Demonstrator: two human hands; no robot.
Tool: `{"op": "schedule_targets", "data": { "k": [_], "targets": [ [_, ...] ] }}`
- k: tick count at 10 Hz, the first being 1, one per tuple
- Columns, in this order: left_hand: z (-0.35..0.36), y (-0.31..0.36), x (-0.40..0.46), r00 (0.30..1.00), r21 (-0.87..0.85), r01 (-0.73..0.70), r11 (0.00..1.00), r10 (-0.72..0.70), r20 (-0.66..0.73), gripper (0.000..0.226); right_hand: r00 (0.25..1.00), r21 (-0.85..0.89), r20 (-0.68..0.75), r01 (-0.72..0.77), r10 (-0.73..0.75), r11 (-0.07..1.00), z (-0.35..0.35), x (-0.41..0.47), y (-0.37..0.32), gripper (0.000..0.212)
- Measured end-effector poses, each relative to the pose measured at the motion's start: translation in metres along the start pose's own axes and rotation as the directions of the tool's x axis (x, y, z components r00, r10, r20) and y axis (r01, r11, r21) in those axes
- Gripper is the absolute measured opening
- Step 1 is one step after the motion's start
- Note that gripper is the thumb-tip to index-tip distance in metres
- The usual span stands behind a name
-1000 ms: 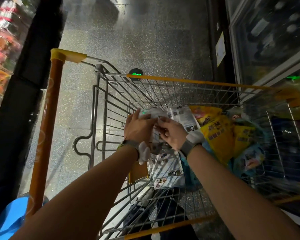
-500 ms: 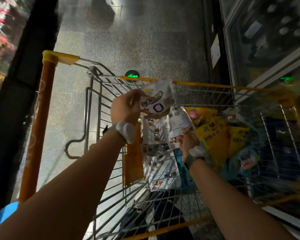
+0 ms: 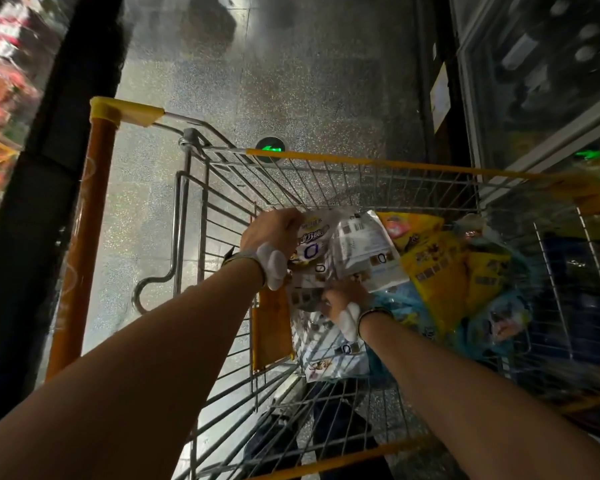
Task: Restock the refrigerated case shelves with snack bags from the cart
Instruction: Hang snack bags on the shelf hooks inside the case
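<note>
A wire cart point(image 3: 326, 161) with yellow rims stands in front of me, holding white, yellow and blue snack bags. My left hand point(image 3: 274, 233) grips a white snack bag point(image 3: 314, 242) with a dark "O" mark, held just above the pile at the cart's left side. My right hand point(image 3: 343, 299) is lower in the cart, fingers curled on another white bag point(image 3: 305, 296) in the stack. More white bags point(image 3: 364, 251) lie beside them, with yellow bags point(image 3: 440, 265) to the right.
An orange cart handle post point(image 3: 84, 237) rises at the left. A lit shelf of colourful goods point(image 3: 4, 98) lies at far left behind a black frame. A glass-door refrigerated case point(image 3: 541, 81) stands at the right. Speckled grey floor point(image 3: 257, 81) runs ahead.
My left hand, which had lifted the white bag above the cart rim, has come back down to the pile. My right hand has moved deeper into the cart onto another bag.
</note>
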State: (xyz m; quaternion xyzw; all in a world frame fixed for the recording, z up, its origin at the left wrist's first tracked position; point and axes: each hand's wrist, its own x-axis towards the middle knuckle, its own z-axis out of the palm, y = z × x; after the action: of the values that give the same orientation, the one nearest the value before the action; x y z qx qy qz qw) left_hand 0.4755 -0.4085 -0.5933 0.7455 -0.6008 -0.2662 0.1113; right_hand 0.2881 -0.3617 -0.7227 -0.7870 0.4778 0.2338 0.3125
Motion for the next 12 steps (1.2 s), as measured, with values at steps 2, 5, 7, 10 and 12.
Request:
{"op": "schedule_targets", "data": {
  "k": [2, 5, 7, 10, 12],
  "targets": [
    [0.005, -0.009, -0.001, 1.0, 0.009, -0.002, 1.0, 0.002, 0.018, 0.025, 0.991, -0.259, 0.09, 0.12, -0.1, 0.958, -0.006, -0.009, -0.006, 0.03],
    [0.007, -0.013, -0.009, 0.997, 0.022, 0.05, 0.999, -0.051, 0.061, 0.024, 0.921, -0.088, 0.059, 0.389, -0.385, 0.917, -0.01, -0.029, 0.003, 0.027],
    [0.005, -0.01, -0.011, 0.993, 0.078, 0.081, 0.994, -0.087, 0.08, 0.021, 0.914, 0.057, -0.229, 0.358, -0.336, 0.932, -0.05, -0.044, 0.028, 0.017],
    [0.005, -0.003, -0.022, 1.0, 0.094, -0.01, 0.996, 0.009, 0.005, 0.03, 0.909, 0.661, -0.384, 0.149, 0.161, 0.736, -0.109, -0.049, 0.062, 0.018],
    [-0.003, -0.008, -0.019, 0.977, 0.172, -0.212, 0.962, 0.206, 0.052, 0.039, 0.937, 0.843, -0.159, -0.035, 0.311, 0.537, -0.101, -0.06, 0.068, 0.006]
  ]
}}
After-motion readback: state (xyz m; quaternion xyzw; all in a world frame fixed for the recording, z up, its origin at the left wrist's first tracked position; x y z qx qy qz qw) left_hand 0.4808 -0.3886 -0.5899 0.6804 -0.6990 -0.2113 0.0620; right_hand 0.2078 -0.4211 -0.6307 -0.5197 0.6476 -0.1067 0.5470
